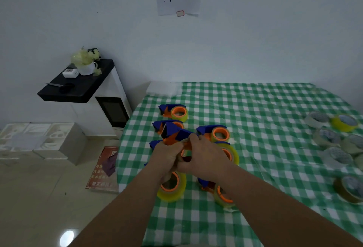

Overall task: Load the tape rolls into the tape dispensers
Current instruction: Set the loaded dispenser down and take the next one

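Your left hand and right hand meet above the left part of the table, fingers of both curled and gripping one blue-and-orange tape dispenser, lifted clear of the green checked cloth with its blue end tilted up and away from you. Whether a roll sits in it you cannot tell; your fingers cover that part.

Around your hands, near the table's left edge, lie loaded dispensers with yellowish rolls: one toward the far edge, one beside your right hand, one under your left wrist, one under your right forearm.

Loose tape rolls are clustered along the right edge, a yellow roll among them.
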